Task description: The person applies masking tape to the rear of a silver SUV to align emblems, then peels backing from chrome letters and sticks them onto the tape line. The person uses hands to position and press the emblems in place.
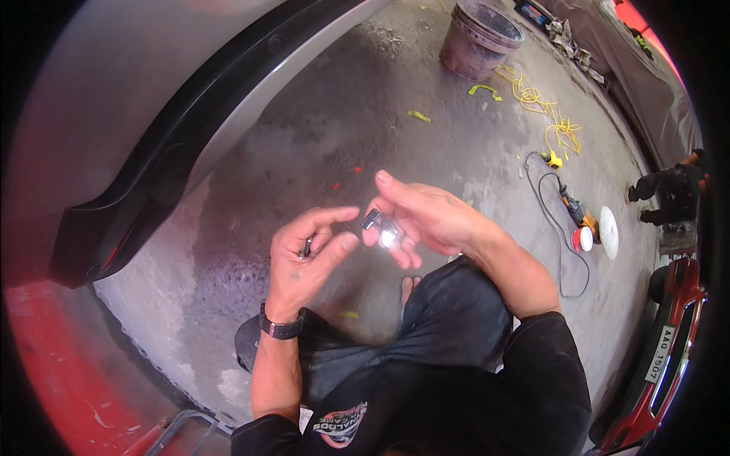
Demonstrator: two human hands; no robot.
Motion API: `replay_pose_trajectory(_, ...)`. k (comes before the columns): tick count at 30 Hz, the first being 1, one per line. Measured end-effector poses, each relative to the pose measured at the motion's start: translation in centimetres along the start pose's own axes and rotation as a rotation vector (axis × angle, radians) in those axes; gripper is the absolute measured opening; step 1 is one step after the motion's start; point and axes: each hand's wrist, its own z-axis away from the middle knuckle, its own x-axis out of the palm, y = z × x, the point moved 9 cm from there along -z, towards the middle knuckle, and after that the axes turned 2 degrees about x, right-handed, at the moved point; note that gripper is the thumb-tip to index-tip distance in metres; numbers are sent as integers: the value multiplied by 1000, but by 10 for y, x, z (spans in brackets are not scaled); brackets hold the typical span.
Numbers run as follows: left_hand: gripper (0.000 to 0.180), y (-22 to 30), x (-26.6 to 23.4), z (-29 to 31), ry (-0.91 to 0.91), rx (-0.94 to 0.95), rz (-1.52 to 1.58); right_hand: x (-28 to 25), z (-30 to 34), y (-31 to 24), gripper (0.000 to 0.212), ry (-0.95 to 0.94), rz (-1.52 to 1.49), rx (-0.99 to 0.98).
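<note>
My right hand [433,216] is turned palm up, thumb raised. On its fingers lies a small shiny piece [372,220] with a black end; a bright white glare at its other end hides its shape. Just left of it is my left hand [295,258], its thumb and forefinger stretched toward the piece but apart from it. The other left fingers are curled, and a small dark metallic bit [306,248] shows among them; I cannot tell what it is. A dark watch [281,327] circles my left wrist.
A vehicle's pale body with black lower trim [163,140] curves along the left. A bucket [475,45], yellow cord [536,99], power polisher [582,213] and white round pad [608,232] lie beyond on the concrete. A red car [654,365] and another person [669,190] are at right.
</note>
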Motion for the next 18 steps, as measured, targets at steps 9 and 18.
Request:
replay_pose_trajectory(9, 48, 13, 15, 0, -184, 81, -132, 10, 0, 7, 95, 21, 236, 19)
replay_pose_trajectory(18, 33, 21, 16, 0, -113, 77, -197, 7, 2, 10, 101, -15, 472, 33)
